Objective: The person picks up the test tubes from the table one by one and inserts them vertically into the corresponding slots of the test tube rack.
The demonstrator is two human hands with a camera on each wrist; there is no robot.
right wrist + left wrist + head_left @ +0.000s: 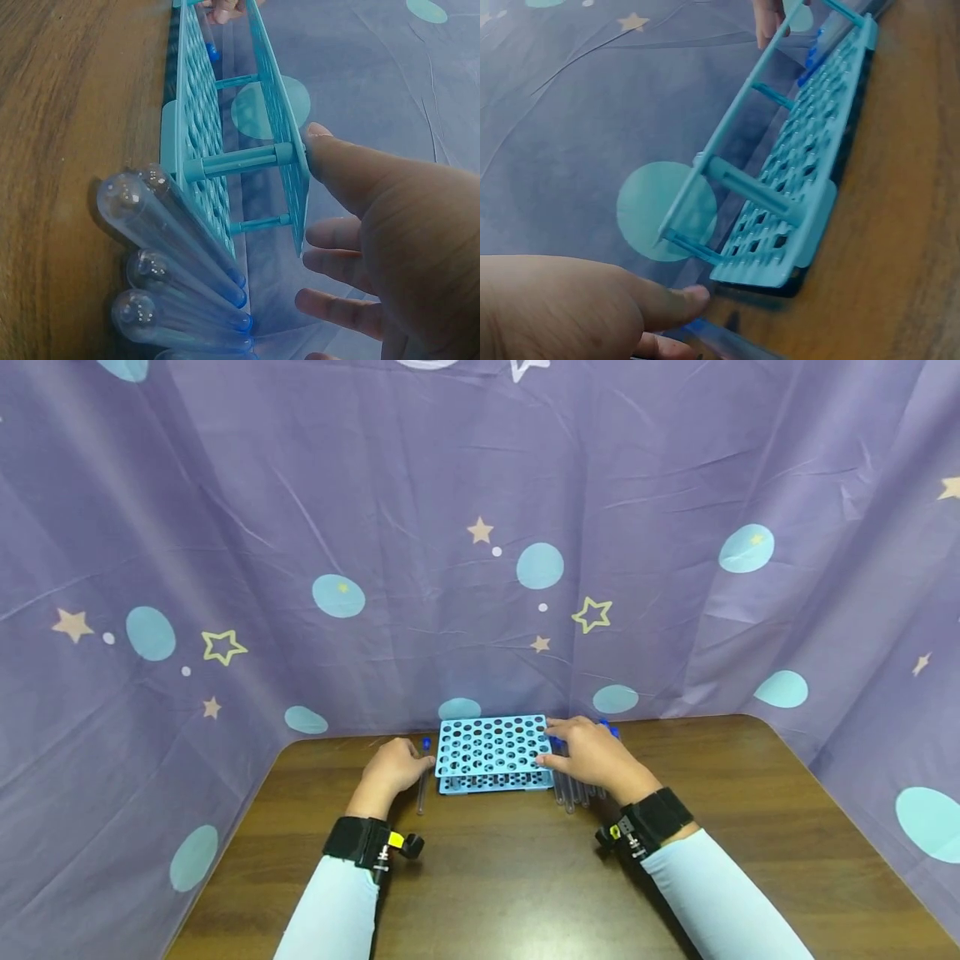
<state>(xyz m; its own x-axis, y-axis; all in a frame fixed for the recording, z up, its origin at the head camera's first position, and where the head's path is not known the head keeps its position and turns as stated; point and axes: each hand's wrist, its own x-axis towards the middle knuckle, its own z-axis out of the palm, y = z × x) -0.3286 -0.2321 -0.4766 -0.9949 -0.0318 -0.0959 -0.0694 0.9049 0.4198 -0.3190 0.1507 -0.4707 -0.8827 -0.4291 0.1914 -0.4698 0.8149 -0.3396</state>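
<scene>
A dark wood-grain tabletop (525, 877) carries everything. At its far edge, about 12 o'clock, stands a light-blue test-tube rack (491, 745), its holed top plate facing up and its base flat on the wood. Just beside the rack at 9 o'clock lies a single clear tube with a blue cap (423, 777), pointing away from the viewer. At 3 o'clock of the rack, a row of clear blue-capped tubes (176, 259) lies side by side, touching one another.
</scene>
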